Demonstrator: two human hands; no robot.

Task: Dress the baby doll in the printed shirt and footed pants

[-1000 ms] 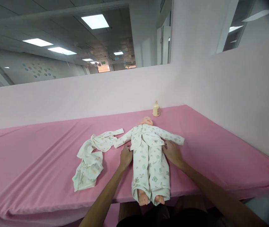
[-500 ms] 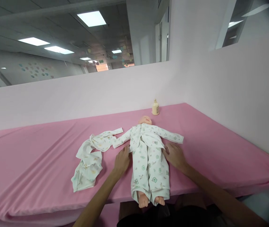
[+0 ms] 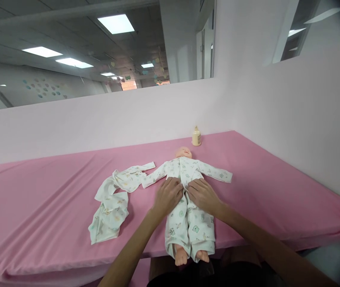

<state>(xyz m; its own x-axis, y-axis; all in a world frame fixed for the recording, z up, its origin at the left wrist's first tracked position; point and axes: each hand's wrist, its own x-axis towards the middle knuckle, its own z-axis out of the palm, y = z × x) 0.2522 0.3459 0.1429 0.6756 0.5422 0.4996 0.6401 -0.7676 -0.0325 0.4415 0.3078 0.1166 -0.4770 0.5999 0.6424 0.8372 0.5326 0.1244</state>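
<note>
A baby doll (image 3: pixel 183 152) lies on its back, dressed in a white printed baby shirt (image 3: pixel 184 167) and matching trousers (image 3: pixel 201 228). Its sleeves spread out to both sides and its bare feet point toward me. My left hand (image 3: pixel 169 194) is closed on the shirt's lower front, left of the middle. Close beside it, my right hand (image 3: pixel 202 194) has its fingers bent over the other front edge of the shirt. Both hands hide the hem at the doll's waist. The fingertips are partly covered by the knuckles.
A second set of white printed baby clothes (image 3: pixel 110 215) lies crumpled to the left of the doll. Behind the doll's head stands a cream pump bottle (image 3: pixel 196 137). The pink sheet (image 3: pixel 265 191) covers the table, which meets walls at the back and right.
Both hands have moved inward from the shirt's outer sides to the middle of the doll's waist. The two front edges of the shirt have come together there.
</note>
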